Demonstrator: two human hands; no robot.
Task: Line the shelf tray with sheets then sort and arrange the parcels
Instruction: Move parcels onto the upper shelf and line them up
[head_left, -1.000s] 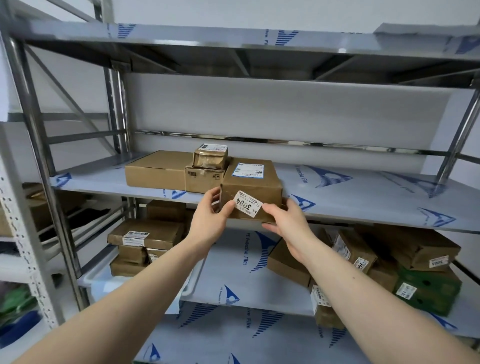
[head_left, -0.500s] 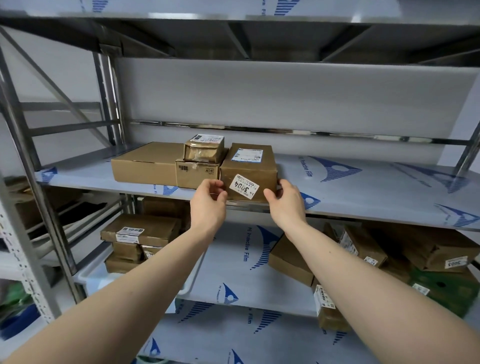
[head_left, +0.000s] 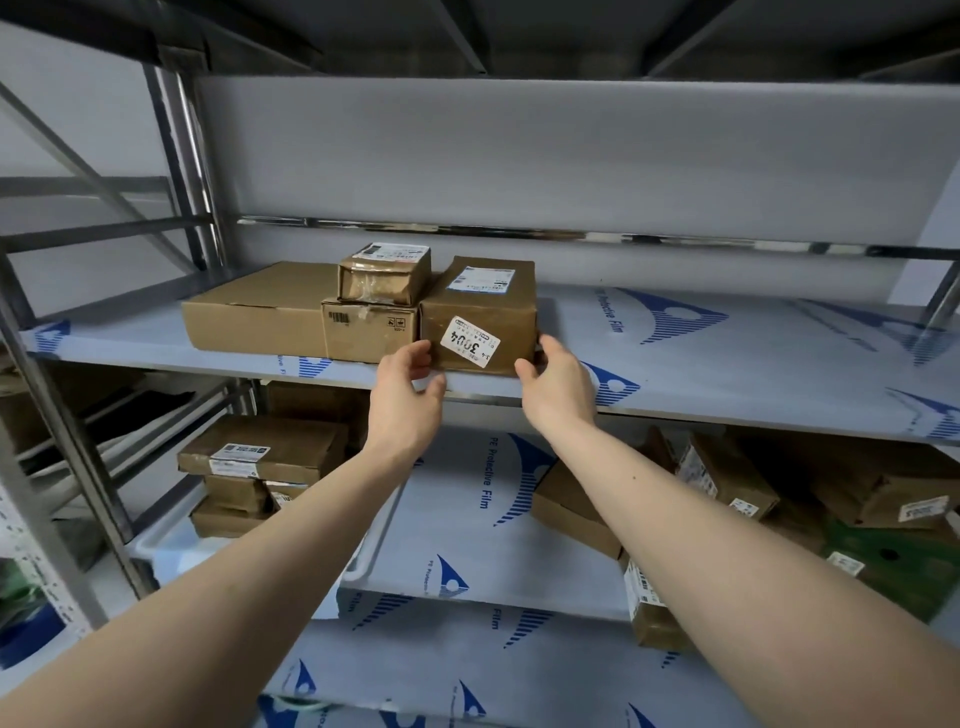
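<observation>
Head view: the parcel, held off the shelf a second ago, now lies flat on it, touching the small box. Its long axis runs front to back, labelled end facing out. Left hand and right hand sit loosely open at its front corners, gripping nothing.

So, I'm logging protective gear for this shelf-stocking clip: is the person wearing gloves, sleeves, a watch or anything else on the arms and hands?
No. The left hand and right hand are bare, with no gloves, rings or watch showing. Both forearms are uncovered all the way to the picture's lower edge, so no sleeve is visible. Nothing is strapped or taped on.
</observation>
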